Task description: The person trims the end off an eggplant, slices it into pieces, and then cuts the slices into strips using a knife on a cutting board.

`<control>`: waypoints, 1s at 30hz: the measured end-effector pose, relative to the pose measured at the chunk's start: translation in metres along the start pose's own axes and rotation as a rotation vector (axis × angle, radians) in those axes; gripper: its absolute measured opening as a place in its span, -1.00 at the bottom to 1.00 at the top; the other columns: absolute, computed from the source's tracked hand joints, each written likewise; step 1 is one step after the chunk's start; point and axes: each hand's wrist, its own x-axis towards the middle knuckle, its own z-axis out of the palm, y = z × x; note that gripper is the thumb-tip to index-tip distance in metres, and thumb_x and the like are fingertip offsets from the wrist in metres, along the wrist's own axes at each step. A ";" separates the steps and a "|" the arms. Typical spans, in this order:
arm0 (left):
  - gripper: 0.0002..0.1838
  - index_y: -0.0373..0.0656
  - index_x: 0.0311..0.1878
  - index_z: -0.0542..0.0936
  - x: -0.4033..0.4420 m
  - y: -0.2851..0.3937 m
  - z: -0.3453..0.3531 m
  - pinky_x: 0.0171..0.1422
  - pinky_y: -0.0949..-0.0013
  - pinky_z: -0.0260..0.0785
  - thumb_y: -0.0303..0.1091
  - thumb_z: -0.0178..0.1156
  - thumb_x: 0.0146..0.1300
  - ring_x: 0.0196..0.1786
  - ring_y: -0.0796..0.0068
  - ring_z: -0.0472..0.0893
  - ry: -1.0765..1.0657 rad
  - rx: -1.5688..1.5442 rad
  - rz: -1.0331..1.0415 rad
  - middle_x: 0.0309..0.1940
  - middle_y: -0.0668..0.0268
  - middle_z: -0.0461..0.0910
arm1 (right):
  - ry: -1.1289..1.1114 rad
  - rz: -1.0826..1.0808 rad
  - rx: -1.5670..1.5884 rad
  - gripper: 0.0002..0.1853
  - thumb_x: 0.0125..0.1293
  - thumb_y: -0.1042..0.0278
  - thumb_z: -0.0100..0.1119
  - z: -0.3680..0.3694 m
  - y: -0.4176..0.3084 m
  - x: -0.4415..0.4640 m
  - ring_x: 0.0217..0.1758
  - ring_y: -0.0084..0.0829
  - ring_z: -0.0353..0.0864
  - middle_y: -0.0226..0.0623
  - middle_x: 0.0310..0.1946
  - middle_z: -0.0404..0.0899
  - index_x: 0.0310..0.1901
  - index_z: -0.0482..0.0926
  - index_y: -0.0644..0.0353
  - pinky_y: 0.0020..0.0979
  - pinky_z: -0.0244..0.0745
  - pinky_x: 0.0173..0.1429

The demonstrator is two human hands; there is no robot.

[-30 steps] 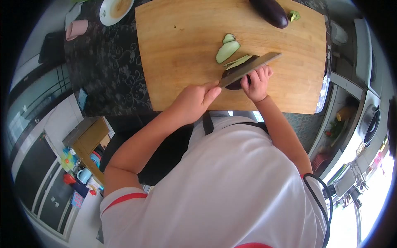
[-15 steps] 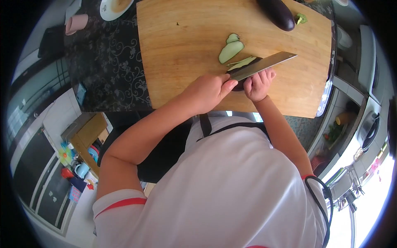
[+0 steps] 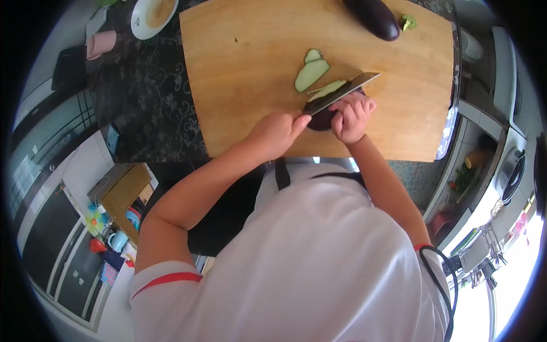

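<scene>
My left hand [image 3: 277,133] is closed around the handle of a kitchen knife [image 3: 359,82], its broad blade pointing up and to the right. The blade lies across a dark purple eggplant piece [image 3: 323,121], beside my right hand. Curled fingers of my right hand [image 3: 352,118] press on the piece from the right, close to the blade. A pale cut slice [image 3: 329,89] leans on the far side of the knife. Two flat eggplant slices, a larger one [image 3: 311,75] and a smaller one [image 3: 313,55], lie farther off on the wooden cutting board [image 3: 245,85].
A whole eggplant [image 3: 373,20] lies at the board's far edge, with a green stem end [image 3: 408,23] beside it. On the dark patterned table [image 3: 151,85] stand a white plate [image 3: 154,17] and a pink cup [image 3: 101,44]. A wok [image 3: 510,174] sits at the right.
The knife has come down and left, its blade now seen more edge-on against the eggplant piece. My right hand keeps its hold. The whole view has shifted slightly.
</scene>
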 end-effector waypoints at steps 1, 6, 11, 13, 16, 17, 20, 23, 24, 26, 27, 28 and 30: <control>-0.55 -0.30 -0.27 0.55 -0.015 0.002 0.002 -0.24 0.02 0.35 -0.07 -0.13 0.43 -0.34 -0.16 0.54 -0.014 0.000 -0.048 -0.47 -0.10 0.54 | -0.018 0.015 -0.003 -0.83 -0.13 0.39 0.10 -0.004 -0.004 -0.005 -0.12 -0.38 0.48 -0.50 -0.30 0.52 -0.43 0.56 -0.10 -0.28 0.14 0.00; -0.61 -0.28 -0.18 0.53 -0.029 -0.016 0.001 -0.22 0.06 0.36 -0.11 -0.10 0.43 -0.32 -0.17 0.53 -0.016 0.054 -0.132 -0.44 -0.12 0.53 | 0.000 0.010 0.001 -0.84 -0.12 0.39 0.10 0.001 0.002 -0.003 -0.11 -0.39 0.47 -0.49 -0.29 0.51 -0.43 0.56 -0.10 -0.28 0.13 0.01; -0.59 -0.26 -0.05 0.54 0.000 -0.016 0.027 -0.21 0.07 0.39 -0.08 -0.09 0.43 -0.30 -0.13 0.56 0.105 0.100 -0.033 -0.42 -0.09 0.57 | 0.013 0.011 0.010 -0.85 -0.08 0.39 0.09 0.001 0.006 -0.012 -0.10 -0.39 0.47 -0.48 -0.27 0.51 -0.42 0.56 -0.10 -0.27 0.13 0.03; -0.58 -0.25 0.01 0.53 0.002 -0.017 0.030 -0.20 0.09 0.40 -0.08 -0.09 0.43 -0.28 -0.12 0.57 0.155 0.064 -0.007 -0.40 -0.09 0.58 | -0.008 0.029 -0.007 -0.85 -0.06 0.41 0.12 -0.001 0.002 -0.008 -0.09 -0.38 0.47 -0.49 -0.26 0.52 -0.41 0.56 -0.10 -0.26 0.13 0.04; -0.58 -0.25 -0.02 0.52 0.000 -0.020 0.036 -0.21 0.09 0.39 -0.06 -0.10 0.43 -0.29 -0.11 0.57 0.272 -0.060 0.017 -0.41 -0.07 0.58 | -0.052 0.024 -0.001 -0.83 -0.06 0.43 0.17 -0.006 -0.005 0.003 -0.09 -0.35 0.47 -0.50 -0.25 0.53 -0.39 0.57 -0.09 -0.24 0.13 0.06; -0.58 -0.24 -0.10 0.52 -0.003 -0.019 0.035 -0.24 0.07 0.38 -0.05 -0.11 0.43 -0.32 -0.11 0.56 0.284 -0.105 0.011 -0.45 -0.05 0.57 | -0.051 0.017 -0.012 -0.82 -0.07 0.44 0.18 -0.008 -0.006 0.005 -0.08 -0.35 0.47 -0.51 -0.25 0.53 -0.37 0.57 -0.09 -0.23 0.13 0.06; -0.56 -0.25 -0.16 0.53 -0.020 -0.012 0.028 -0.27 0.07 0.35 -0.03 -0.13 0.43 -0.35 -0.09 0.55 0.338 -0.135 0.032 -0.48 -0.02 0.56 | -0.061 0.003 -0.044 -0.80 -0.07 0.43 0.22 -0.009 -0.008 0.007 -0.04 -0.33 0.45 -0.51 -0.23 0.53 -0.34 0.57 -0.08 -0.20 0.12 0.07; -0.56 -0.25 -0.11 0.53 -0.044 0.006 0.005 -0.28 0.10 0.34 -0.03 -0.12 0.43 -0.37 -0.05 0.55 0.224 -0.145 0.024 -0.50 0.00 0.56 | -0.067 0.021 -0.089 -0.80 -0.07 0.40 0.24 -0.008 -0.008 0.001 0.00 -0.29 0.42 -0.45 -0.22 0.51 -0.33 0.56 -0.05 -0.18 0.12 0.06; -0.57 -0.25 -0.10 0.54 -0.051 0.013 -0.004 -0.28 0.11 0.34 -0.04 -0.12 0.43 -0.38 -0.03 0.55 0.155 -0.154 0.014 -0.50 0.01 0.56 | -0.063 0.032 -0.097 -0.80 -0.08 0.39 0.24 -0.007 -0.006 -0.003 0.01 -0.27 0.41 -0.42 -0.22 0.51 -0.33 0.56 -0.03 -0.17 0.12 0.06; -0.58 -0.25 -0.13 0.53 -0.060 0.019 -0.015 -0.29 0.11 0.34 -0.05 -0.11 0.43 -0.40 -0.03 0.54 0.037 -0.122 -0.056 -0.52 0.02 0.55 | -0.060 0.045 -0.104 -0.81 -0.08 0.37 0.24 -0.007 -0.004 -0.008 0.01 -0.23 0.40 -0.37 -0.22 0.50 -0.34 0.55 -0.01 -0.16 0.11 0.05; -0.58 -0.26 -0.14 0.53 -0.064 0.021 -0.019 -0.29 0.12 0.33 -0.05 -0.11 0.43 -0.41 -0.02 0.53 -0.022 -0.105 -0.092 -0.53 0.02 0.55 | -0.062 0.047 -0.102 -0.81 -0.08 0.37 0.24 -0.007 -0.003 -0.010 0.00 -0.22 0.40 -0.35 -0.23 0.50 -0.35 0.54 0.00 -0.16 0.11 0.05; -0.60 -0.26 -0.10 0.53 -0.067 0.021 -0.023 -0.26 0.14 0.34 -0.08 -0.11 0.43 -0.39 -0.01 0.54 -0.034 -0.083 -0.103 -0.50 0.00 0.55 | -0.064 0.049 -0.100 -0.82 -0.08 0.37 0.23 -0.007 -0.002 -0.011 -0.01 -0.20 0.40 -0.33 -0.23 0.49 -0.36 0.54 0.01 -0.15 0.11 0.05; -0.62 -0.25 -0.02 0.54 -0.073 0.022 -0.029 -0.21 0.17 0.36 -0.14 -0.12 0.45 -0.36 0.01 0.55 -0.061 -0.039 -0.124 -0.46 -0.03 0.55 | -0.059 0.046 -0.098 -0.84 -0.07 0.37 0.18 -0.005 -0.001 -0.013 -0.02 -0.19 0.40 -0.33 -0.23 0.49 -0.37 0.54 0.01 -0.15 0.11 0.05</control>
